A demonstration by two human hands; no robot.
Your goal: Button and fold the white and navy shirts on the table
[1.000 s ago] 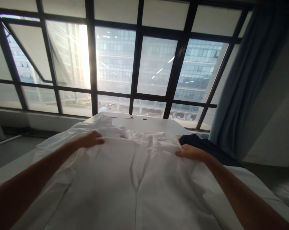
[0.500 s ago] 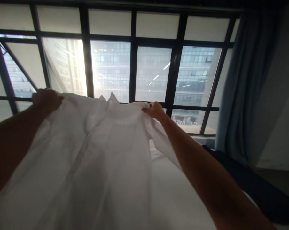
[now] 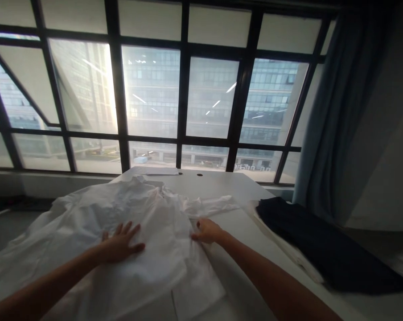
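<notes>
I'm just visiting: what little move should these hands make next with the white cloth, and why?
I'd probably slide the left hand gently leftward over the white cloth to smooth it: that hand is spread on top, and the fabric to its left looks rumpled. The right hand is at the cloth's right edge, so it could perhaps steady that side.

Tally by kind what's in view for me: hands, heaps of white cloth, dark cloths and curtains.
Hands: 2
White cloth heap: 1
Dark cloth: 1
Curtain: 1
Total: 5
</notes>
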